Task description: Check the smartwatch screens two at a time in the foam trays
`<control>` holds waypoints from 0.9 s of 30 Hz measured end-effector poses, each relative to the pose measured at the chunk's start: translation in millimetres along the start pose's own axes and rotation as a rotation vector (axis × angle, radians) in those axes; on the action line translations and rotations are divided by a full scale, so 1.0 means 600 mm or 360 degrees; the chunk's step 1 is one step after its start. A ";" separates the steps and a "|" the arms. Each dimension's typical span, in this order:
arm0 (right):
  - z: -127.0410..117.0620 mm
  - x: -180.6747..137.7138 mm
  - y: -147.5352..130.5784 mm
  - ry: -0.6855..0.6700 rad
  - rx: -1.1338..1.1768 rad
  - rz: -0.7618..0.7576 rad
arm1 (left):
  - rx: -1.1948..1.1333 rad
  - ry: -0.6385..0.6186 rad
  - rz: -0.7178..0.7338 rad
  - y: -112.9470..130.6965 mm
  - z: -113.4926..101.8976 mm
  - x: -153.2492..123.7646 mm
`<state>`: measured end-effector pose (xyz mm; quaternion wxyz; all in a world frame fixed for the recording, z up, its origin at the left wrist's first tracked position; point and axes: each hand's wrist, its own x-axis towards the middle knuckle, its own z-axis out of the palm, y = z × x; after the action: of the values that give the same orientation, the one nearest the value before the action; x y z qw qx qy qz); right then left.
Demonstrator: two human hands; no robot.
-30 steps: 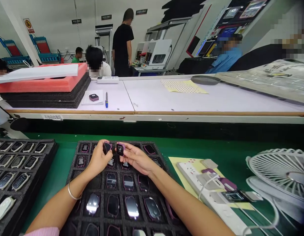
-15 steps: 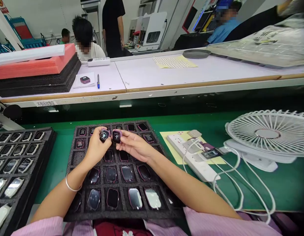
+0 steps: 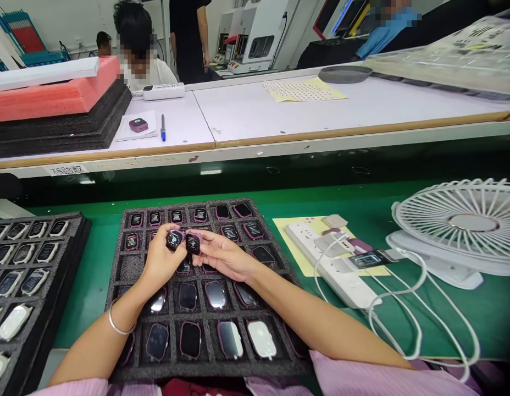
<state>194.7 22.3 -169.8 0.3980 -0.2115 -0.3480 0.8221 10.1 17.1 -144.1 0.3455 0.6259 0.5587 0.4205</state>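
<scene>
My left hand (image 3: 161,258) pinches a small purple-rimmed watch body (image 3: 173,240), screen up. Right beside it, my right hand (image 3: 224,256) grips a second purple watch body (image 3: 193,243); the two watches nearly touch. Both hands hover over a black foam tray (image 3: 127,268) on the green mat, its pockets filled with several more watch bodies, some face up, some showing labelled backs. A silver bangle circles my left wrist.
A second foam tray (image 3: 77,231) of white-rimmed watch bodies lies at the left. A white power strip (image 3: 341,280) with cables and a white desk fan (image 3: 461,225) stand to the right. Behind is a white bench with foam sheets (image 3: 61,110), a pen and other people working.
The view has tilted slightly downward and the hands sit a little lower in frame. Both hands still hold their watches side by side; nothing was picked up or set down.
</scene>
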 end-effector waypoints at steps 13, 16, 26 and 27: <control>-0.007 -0.001 -0.001 -0.0020 -0.0023 0.0041 | 0.0045 -0.0040 -0.0064 -0.005 0.003 -0.005; -0.007 -0.001 0.000 -0.0031 -0.0036 0.0047 | 0.0062 -0.0027 -0.0069 -0.006 0.003 -0.004; -0.005 -0.003 -0.002 -0.0030 -0.0072 0.0066 | -0.0111 -0.0046 -0.0078 -0.008 0.007 -0.003; -0.004 -0.004 -0.003 -0.0030 -0.0073 0.0063 | -0.0106 -0.0047 -0.0077 -0.008 0.007 -0.003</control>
<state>198.5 22.5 -170.1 0.3734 -0.2198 -0.3662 0.8235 12.2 16.0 -150.4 0.3845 0.6065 0.5543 0.4209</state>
